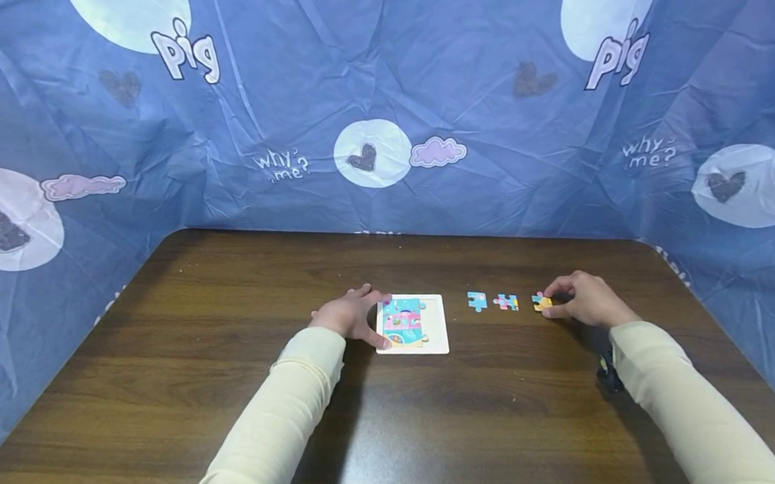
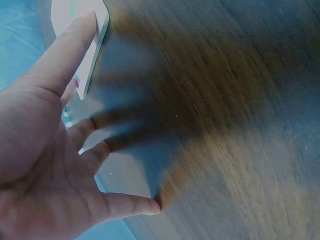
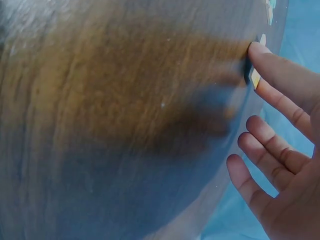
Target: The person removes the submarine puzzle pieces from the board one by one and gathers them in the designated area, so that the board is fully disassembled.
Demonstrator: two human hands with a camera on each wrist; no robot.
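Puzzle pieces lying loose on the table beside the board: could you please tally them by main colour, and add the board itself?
Blue pieces: 2, the blue piece and the blue and pink piece
Yellow pieces: 1, the yellow piece, touched by the right hand
Puzzle boards: 1, the puzzle board, touched by the left hand
Total: 4

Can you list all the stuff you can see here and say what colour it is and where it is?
White square puzzle board: one, white frame with a mostly turquoise picture, middle of the table.
Loose jigsaw pieces: three in a row right of the board; a blue one, a blue-and-pink one, a yellow one.
Dark brown wooden table: one, under everything.
Blue printed plastic sheet: one, with white circles, hearts and pink clouds, behind and at both sides.
Cream sleeves: two, on both arms.
Left hand: rests at the board's left edge.
Right hand: fingertips on the yellow piece.
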